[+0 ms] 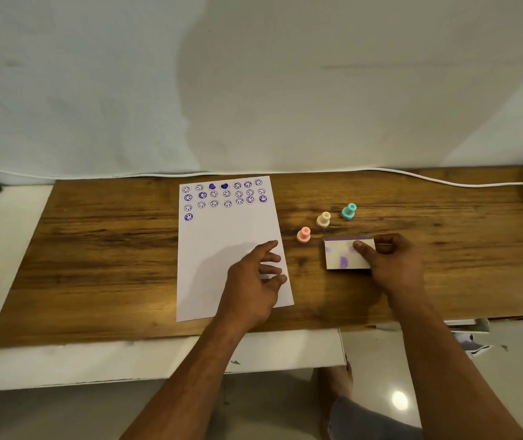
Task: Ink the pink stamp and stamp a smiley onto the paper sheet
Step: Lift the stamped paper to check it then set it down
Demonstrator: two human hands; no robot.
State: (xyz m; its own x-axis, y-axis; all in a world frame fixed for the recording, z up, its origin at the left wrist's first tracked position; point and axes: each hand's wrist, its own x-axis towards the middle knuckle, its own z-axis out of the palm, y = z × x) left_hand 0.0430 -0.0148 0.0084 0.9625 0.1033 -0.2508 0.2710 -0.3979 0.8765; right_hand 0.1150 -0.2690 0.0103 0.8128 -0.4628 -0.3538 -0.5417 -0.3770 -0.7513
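**Pink stamp idle, hands on paper and ink pad**

We see the pink stamp [303, 235] upright on the worktop [111, 249], between paper sheet [222, 249] and ink pad [346, 254]. Left hand [254, 277] lies flat, fingers spread, on the sheet. Right hand [390, 262] grips the pad. Cream stamp [323, 220] and teal stamp [348, 212] stand beyond.

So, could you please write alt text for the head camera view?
A person's left hand presses a paper sheet, partly stamped with purple smileys, on a wooden board, while the right hand grips a purple-stained ink pad. Pink, cream and teal stamps stand untouched between them.
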